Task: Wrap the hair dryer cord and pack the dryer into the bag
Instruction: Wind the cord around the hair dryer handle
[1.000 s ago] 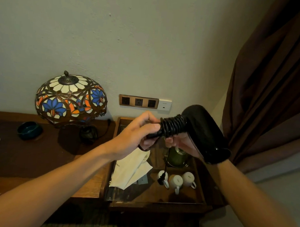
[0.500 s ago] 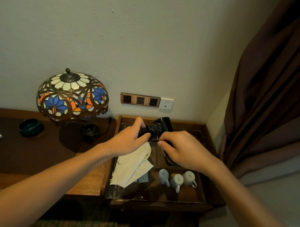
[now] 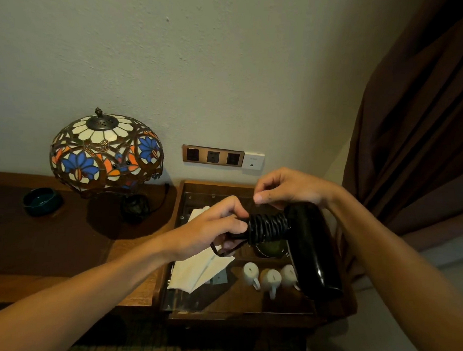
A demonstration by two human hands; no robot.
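The black hair dryer is held over the wooden tray, its barrel pointing down and towards me. Its black cord is coiled tightly round the handle. My left hand grips the end of the handle, and a short loop of cord hangs below its fingers. My right hand hovers just above the coil and the dryer's top, thumb and fingers pinched together on what looks like the cord's end; the plug is hidden. The white cloth bag lies flat in the tray under my left hand.
The wooden tray holds three white cups and a green tin. A stained-glass lamp and a dark ashtray stand on the desk at left. Wall sockets sit behind; a brown curtain hangs at right.
The dryer was turned, its barrel first away, now down towards me. My right hand moved from under the handle to above the coil. The dangling plug is no longer visible.
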